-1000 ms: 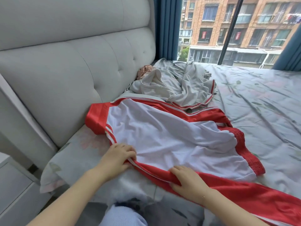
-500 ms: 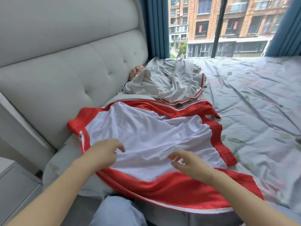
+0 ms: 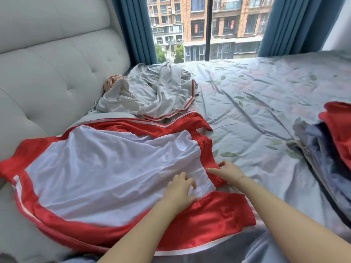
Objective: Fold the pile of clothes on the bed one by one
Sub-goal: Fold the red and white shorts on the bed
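Both hands had been shifted rightward across the red-and-white garment since the earlier frames, from its near hem toward its ribbed red waistband. The left hand was laid on the white panel, its fingers loosely spread and slightly bent, with nothing gripped. Just to its right, the right hand was set at the waistband's end, the thumb and fingers apparently pinching the ribbing, though the grip was partly hidden. The garment was spread on the bed beneath both hands, reaching far left to the headboard. Beyond the hands, a crumpled grey garment lay untouched. Well to the right, a stack of folded clothes was seen.
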